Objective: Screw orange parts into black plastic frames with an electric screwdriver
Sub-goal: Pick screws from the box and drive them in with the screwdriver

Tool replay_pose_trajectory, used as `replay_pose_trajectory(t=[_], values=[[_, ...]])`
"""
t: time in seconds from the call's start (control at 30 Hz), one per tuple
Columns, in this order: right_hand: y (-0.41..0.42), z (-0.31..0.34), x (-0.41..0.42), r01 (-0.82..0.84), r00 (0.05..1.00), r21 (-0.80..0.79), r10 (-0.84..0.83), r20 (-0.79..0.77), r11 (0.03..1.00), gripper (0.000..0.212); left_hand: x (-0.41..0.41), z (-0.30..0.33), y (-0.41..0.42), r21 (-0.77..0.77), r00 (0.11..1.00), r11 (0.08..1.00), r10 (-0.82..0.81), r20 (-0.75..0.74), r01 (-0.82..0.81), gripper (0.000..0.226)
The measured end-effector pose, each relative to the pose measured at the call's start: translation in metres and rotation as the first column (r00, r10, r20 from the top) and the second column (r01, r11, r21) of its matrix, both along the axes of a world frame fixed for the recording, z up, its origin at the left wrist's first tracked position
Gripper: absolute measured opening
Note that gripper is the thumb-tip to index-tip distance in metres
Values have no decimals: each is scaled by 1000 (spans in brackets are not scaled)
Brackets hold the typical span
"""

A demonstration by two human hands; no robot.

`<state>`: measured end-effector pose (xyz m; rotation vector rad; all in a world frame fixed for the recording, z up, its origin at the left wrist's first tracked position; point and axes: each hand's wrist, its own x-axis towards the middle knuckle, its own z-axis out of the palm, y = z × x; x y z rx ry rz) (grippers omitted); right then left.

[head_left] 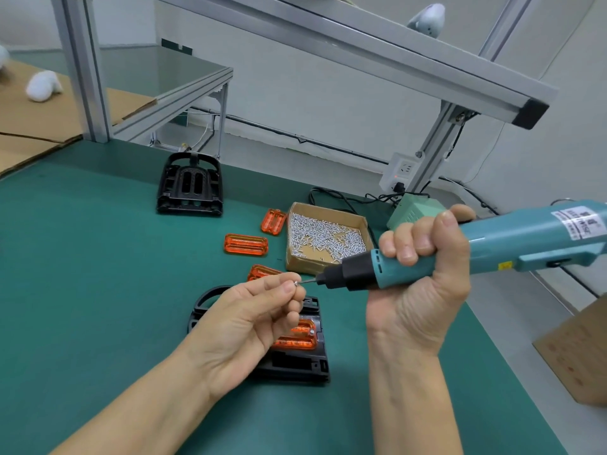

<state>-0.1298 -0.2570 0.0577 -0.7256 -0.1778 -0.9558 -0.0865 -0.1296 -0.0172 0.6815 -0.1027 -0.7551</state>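
Head view: the left hand (253,318) pinches a screw (296,283) onto the bit of the electric screwdriver (460,254), gripped by the right hand (423,274). Below, near, an orange part (297,336) sits in a black frame (295,366). Loading step; next, seat screw squarely into the part.

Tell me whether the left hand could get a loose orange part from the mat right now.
Probably not yet: the left hand is pinching a screw at the screwdriver tip. The nearest orange part lies unobstructed just beyond its fingers.
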Motion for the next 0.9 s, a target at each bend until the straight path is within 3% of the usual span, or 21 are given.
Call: replay_pose_trajectory(t=[0.3, 0.4, 0.47, 0.5, 0.57, 0.63, 0.7, 0.77, 0.9], values=[[0, -9, 5, 19, 1000, -9, -19, -14, 1000, 14, -3, -1, -1, 197, 951, 957, 155, 268, -212, 18], [-7, -7, 7, -37, 999, 21, 38, -17, 999, 12, 5, 6, 11, 338, 880, 891, 124, 459, -302, 33], [-12, -7, 8, -69, 997, 9, 69, -29, 998, 12, 19, 9, 24, 385, 787, 807, 150, 598, -447, 33], [-14, -8, 8, -84, 995, -11, 83, -48, 996, 13, 25, 8, 31, 430, 717, 730, 116, 687, -530, 33], [-13, -13, 10, -122, 988, -66, 115, -105, 990, 14, 33, 4, 45, 526, 575, 591, -125, 809, -611, 34], [-9, -20, 14, -164, 975, -122, 142, -172, 979, 16, 32, 0, 52, 657, 473, 520, -456, 754, -546, 44], [-3, -26, 20, -206, 958, -173, 163, -235, 963, 18, 29, -7, 51, 774, 376, 402, -704, 603, -489, 81], [3, -31, 24, -242, 942, -228, 173, -287, 943, 18, 27, -12, 48, 773, 287, 339, -788, 545, -537, 100], [11, -37, 30, -291, 920, -315, 174, -353, 903, 18, 28, -12, 46, 744, 277, 367, -762, 585, -558, 110]])
